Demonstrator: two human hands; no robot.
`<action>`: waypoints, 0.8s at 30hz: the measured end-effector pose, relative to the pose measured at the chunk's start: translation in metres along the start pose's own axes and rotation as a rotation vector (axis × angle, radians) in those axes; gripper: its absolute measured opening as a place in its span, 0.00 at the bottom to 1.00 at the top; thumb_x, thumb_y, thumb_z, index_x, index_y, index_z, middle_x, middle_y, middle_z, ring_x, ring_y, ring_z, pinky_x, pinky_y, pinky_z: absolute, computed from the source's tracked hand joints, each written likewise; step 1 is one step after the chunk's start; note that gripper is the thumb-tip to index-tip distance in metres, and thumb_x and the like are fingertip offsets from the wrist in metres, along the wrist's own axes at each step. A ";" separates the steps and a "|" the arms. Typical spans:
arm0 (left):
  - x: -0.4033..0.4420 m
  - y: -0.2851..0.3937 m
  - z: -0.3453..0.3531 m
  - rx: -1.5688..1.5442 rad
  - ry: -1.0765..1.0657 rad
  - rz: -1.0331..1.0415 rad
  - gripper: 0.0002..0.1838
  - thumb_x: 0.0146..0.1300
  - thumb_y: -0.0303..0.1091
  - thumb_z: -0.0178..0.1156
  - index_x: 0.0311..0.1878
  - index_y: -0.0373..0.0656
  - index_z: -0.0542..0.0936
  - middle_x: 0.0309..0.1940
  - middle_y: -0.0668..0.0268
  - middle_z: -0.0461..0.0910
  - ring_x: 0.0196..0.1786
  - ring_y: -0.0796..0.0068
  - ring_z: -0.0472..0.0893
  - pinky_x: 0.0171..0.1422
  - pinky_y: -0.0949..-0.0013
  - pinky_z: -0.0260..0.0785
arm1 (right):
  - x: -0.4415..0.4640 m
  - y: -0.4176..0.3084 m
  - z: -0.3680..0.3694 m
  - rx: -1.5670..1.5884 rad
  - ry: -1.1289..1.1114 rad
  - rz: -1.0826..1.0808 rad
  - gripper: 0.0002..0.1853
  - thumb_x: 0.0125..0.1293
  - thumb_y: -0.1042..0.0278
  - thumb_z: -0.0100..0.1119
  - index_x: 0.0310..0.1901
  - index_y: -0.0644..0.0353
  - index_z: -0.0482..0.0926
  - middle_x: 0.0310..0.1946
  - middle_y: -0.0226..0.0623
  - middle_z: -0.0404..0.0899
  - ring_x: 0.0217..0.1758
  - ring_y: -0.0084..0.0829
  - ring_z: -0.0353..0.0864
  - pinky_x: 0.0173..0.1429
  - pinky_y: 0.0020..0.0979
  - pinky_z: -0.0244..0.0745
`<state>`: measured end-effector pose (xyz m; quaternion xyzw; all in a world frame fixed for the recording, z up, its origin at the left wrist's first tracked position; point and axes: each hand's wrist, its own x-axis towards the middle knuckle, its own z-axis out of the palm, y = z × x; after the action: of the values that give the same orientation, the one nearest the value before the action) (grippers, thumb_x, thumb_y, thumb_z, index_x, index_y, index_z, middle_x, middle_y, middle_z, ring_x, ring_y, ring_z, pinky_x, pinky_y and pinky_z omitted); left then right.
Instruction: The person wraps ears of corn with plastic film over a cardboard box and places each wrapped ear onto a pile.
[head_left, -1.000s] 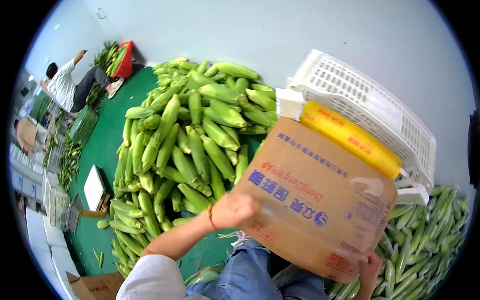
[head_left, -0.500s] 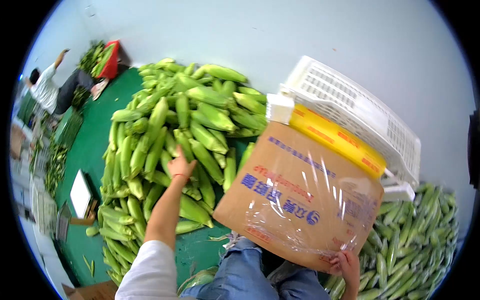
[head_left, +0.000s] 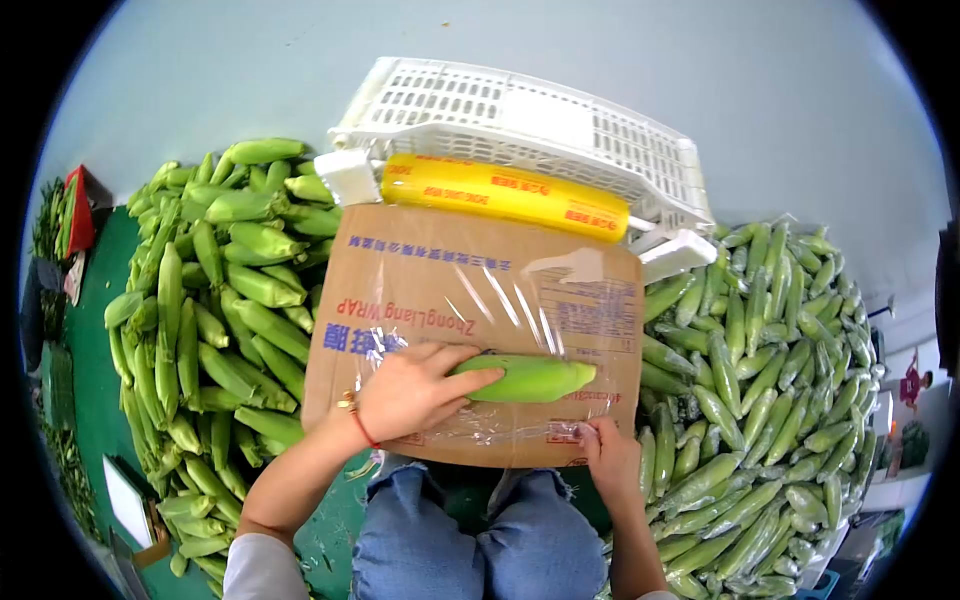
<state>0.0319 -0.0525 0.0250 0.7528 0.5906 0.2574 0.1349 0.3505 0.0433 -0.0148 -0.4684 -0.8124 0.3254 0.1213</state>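
My left hand point(head_left: 410, 392) is closed over the left end of a green-husked ear of corn point(head_left: 540, 380). The ear lies sideways on clear plastic wrap point(head_left: 490, 300) stretched over a printed cardboard box point(head_left: 335, 285). At the box's near right corner, my right hand point(head_left: 612, 455) pinches the bunched edge of the wrap between thumb and fingers. Beyond the box, a yellow-printed roll of wrap point(head_left: 500, 198) rests between white holders. My left fingers hide part of the ear.
A heap of unwrapped corn point(head_left: 225, 310) lies on the green floor to the left. Film-wrapped ears point(head_left: 755, 400) are piled at the right. A white slotted crate point(head_left: 520, 110) stands behind the roll against the wall. A white flat object point(head_left: 127, 500) is at lower left.
My left hand has come from the corn heap onto the box, now with an ear in it. My right hand still grips the wrap's edge. The view has swung right.
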 end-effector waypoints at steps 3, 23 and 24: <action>0.022 -0.019 0.024 -0.116 -0.107 0.026 0.29 0.54 0.33 0.66 0.62 0.49 0.74 0.53 0.58 0.77 0.54 0.57 0.77 0.57 0.61 0.72 | -0.001 0.001 -0.016 0.573 -0.015 0.070 0.08 0.67 0.70 0.58 0.44 0.65 0.76 0.41 0.38 0.83 0.40 0.32 0.83 0.46 0.31 0.77; 0.087 -0.082 0.011 0.164 -0.358 -0.372 0.06 0.58 0.34 0.61 0.33 0.42 0.81 0.24 0.55 0.80 0.32 0.57 0.82 0.41 0.60 0.73 | 0.141 -0.046 0.048 -0.295 0.395 -0.698 0.20 0.58 0.44 0.64 0.34 0.56 0.79 0.32 0.34 0.76 0.34 0.40 0.79 0.30 0.37 0.76; 0.086 -0.068 0.024 0.274 -0.289 -0.364 0.08 0.58 0.36 0.60 0.36 0.43 0.81 0.23 0.54 0.80 0.33 0.57 0.82 0.42 0.58 0.74 | 0.138 -0.048 0.044 -0.340 0.281 -0.596 0.21 0.60 0.44 0.61 0.33 0.57 0.79 0.31 0.36 0.77 0.32 0.42 0.80 0.30 0.39 0.76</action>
<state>0.0038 0.0505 -0.0095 0.6744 0.7202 0.0366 0.1586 0.2222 0.1244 -0.0322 -0.2649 -0.9309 0.0688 0.2417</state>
